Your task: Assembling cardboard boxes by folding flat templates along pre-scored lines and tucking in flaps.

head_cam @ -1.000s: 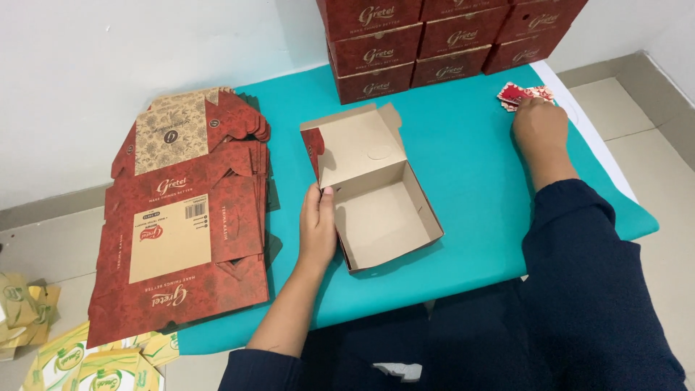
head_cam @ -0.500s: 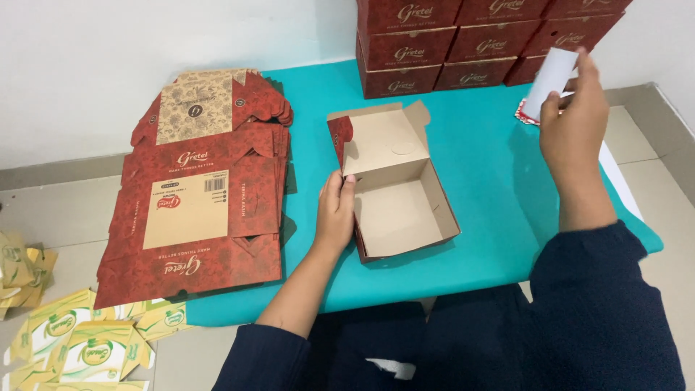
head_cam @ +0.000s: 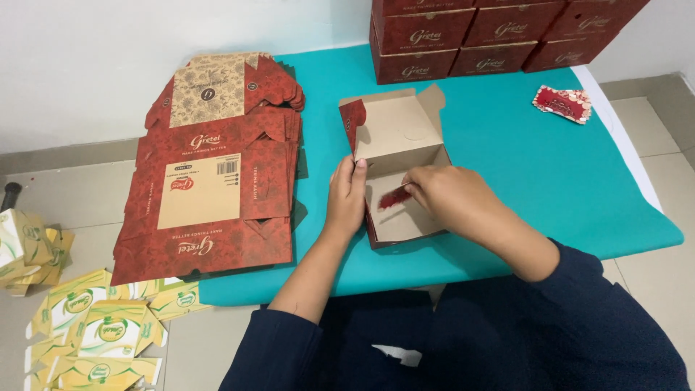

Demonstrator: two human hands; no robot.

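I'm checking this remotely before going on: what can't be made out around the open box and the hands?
Head view only:
- Red packet: mostly hidden under the right hand; blurred.
- Open box floor: partly covered by that hand.
- Left hand fingertips: behind the box wall.
- Stacked red boxes: cut off by the top edge.

One open box (head_cam: 402,174), two hands (head_cam: 347,199)

red box (head_cam: 397,145), teal mat (head_cam: 521,152), yellow-green cartons (head_cam: 94,333)
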